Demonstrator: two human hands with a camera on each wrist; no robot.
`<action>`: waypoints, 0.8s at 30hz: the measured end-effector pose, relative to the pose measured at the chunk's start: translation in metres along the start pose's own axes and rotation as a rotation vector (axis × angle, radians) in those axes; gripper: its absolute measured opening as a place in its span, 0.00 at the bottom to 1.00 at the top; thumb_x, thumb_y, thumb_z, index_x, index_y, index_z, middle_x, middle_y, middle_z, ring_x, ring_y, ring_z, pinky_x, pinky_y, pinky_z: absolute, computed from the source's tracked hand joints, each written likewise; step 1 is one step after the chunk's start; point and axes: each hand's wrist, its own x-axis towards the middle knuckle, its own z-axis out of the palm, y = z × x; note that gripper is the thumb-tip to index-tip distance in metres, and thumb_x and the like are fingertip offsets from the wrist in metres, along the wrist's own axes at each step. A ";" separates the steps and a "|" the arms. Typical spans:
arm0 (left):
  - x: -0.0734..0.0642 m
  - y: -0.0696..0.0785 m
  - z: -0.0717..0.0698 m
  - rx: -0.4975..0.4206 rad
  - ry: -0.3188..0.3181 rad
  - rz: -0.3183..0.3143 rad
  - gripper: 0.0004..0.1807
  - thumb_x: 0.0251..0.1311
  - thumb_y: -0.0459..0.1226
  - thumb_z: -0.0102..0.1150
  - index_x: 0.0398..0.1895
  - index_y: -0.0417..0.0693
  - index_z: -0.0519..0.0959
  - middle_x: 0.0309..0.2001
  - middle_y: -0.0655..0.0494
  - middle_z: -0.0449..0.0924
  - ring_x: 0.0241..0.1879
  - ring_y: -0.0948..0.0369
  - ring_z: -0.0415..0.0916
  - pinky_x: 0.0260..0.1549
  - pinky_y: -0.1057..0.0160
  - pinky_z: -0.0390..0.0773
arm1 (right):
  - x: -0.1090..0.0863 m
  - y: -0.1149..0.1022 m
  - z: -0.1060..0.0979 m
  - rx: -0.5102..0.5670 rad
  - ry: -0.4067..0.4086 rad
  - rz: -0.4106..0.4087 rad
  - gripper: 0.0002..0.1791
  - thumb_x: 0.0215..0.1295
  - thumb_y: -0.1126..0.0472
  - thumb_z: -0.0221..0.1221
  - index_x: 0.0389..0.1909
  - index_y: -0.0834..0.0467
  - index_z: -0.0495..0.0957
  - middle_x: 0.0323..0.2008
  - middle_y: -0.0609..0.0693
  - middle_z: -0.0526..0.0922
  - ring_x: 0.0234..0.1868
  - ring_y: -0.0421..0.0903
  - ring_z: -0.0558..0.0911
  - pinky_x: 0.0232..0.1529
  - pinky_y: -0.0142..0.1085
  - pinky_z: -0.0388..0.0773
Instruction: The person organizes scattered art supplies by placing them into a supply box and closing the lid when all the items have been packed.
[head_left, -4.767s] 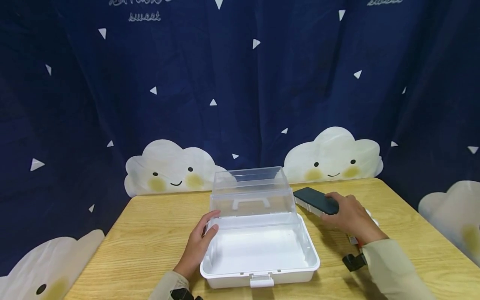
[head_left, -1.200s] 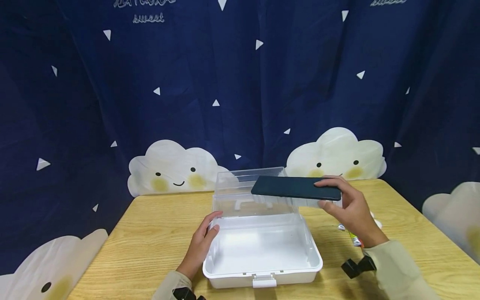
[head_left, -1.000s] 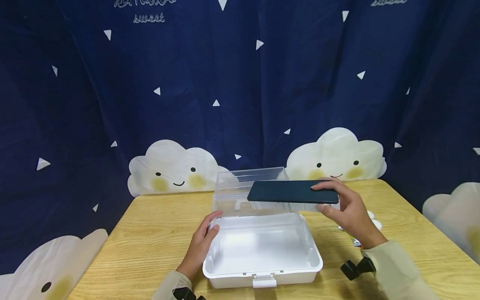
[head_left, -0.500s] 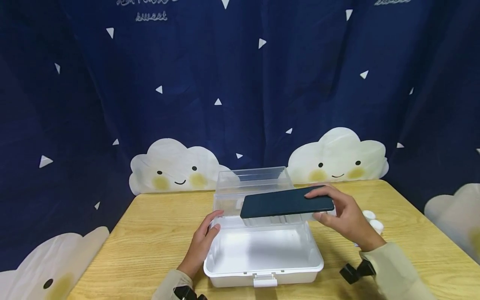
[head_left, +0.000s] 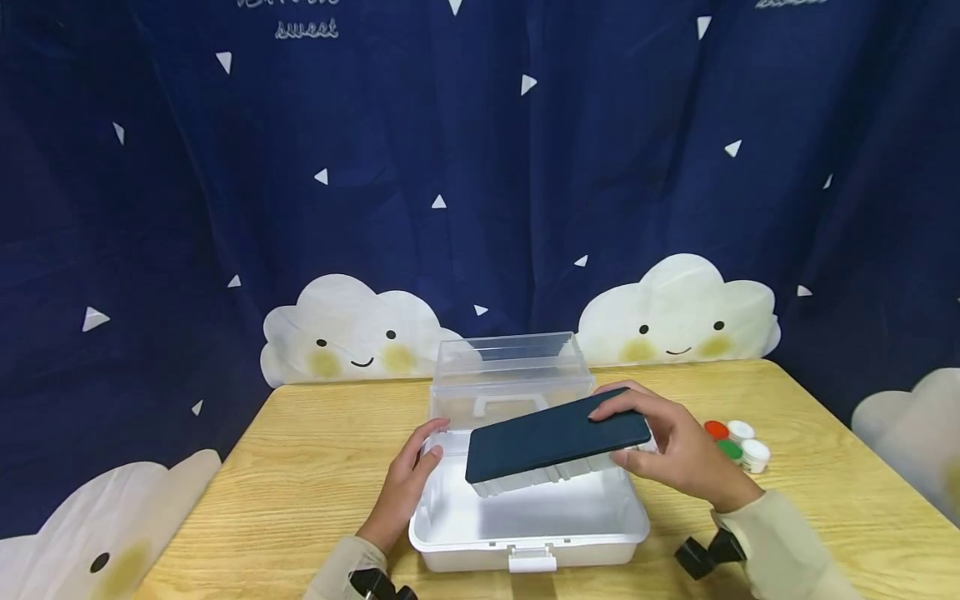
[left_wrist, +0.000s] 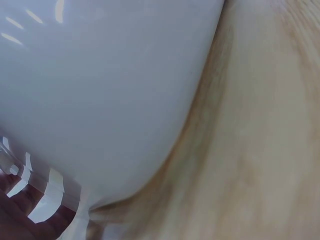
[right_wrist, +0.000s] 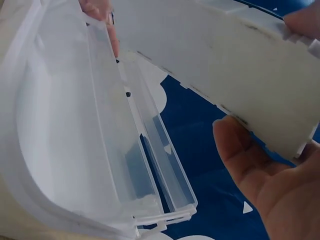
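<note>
A white plastic storage box (head_left: 457, 517) stands on the table, its clear lid (head_left: 510, 367) tipped up at the back. My left hand (head_left: 405, 479) holds the box's left rim near the back corner, thumb over the edge; in the left wrist view, fingers (left_wrist: 30, 215) show at the lower left. Over the box, my right hand (head_left: 675, 437) grips the right end of a long white case with a dark top (head_left: 555, 433). The case slants, its left end lower and nearer. The right wrist view shows its pale underside (right_wrist: 200, 60), with the thumb and fingers at opposite edges.
Small round jars with red (head_left: 716, 430), green (head_left: 730, 451) and white (head_left: 756, 454) lids stand right of the right hand on the wooden table (head_left: 300, 467). A dark blue curtain (head_left: 480, 167) with clouds hangs behind. A white latch (head_left: 532, 558) is on the box's front.
My right hand has lifted the case off the table on the right, carried it left over the box, and lowered and tilted it. The jars have come into view. The left hand stays put.
</note>
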 end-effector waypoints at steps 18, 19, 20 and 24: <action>-0.009 0.035 -0.003 0.010 -0.033 -0.017 0.20 0.73 0.37 0.46 0.66 0.49 0.68 0.66 0.51 0.67 0.70 0.53 0.58 0.68 0.49 0.53 | 0.003 -0.001 0.013 -0.020 -0.106 -0.093 0.25 0.52 0.74 0.64 0.52 0.54 0.77 0.57 0.56 0.73 0.56 0.51 0.72 0.52 0.38 0.75; -0.009 0.035 -0.003 0.013 -0.032 -0.020 0.20 0.73 0.37 0.46 0.66 0.49 0.68 0.66 0.52 0.67 0.70 0.53 0.58 0.68 0.50 0.53 | 0.003 -0.001 0.014 -0.023 -0.110 -0.100 0.25 0.52 0.74 0.64 0.51 0.54 0.77 0.56 0.56 0.73 0.55 0.50 0.72 0.52 0.38 0.75; -0.009 0.035 -0.003 0.018 -0.031 -0.020 0.20 0.73 0.37 0.46 0.66 0.49 0.68 0.66 0.52 0.68 0.70 0.54 0.58 0.68 0.50 0.53 | 0.003 -0.001 0.015 -0.028 -0.111 -0.105 0.25 0.51 0.74 0.65 0.51 0.54 0.77 0.56 0.55 0.74 0.55 0.50 0.72 0.51 0.38 0.76; -0.007 0.029 -0.003 0.024 -0.026 -0.020 0.20 0.73 0.36 0.45 0.66 0.50 0.68 0.66 0.53 0.68 0.69 0.55 0.58 0.68 0.54 0.55 | 0.004 0.000 0.019 -0.072 -0.117 -0.111 0.27 0.48 0.74 0.67 0.51 0.52 0.78 0.54 0.53 0.75 0.54 0.49 0.73 0.49 0.39 0.77</action>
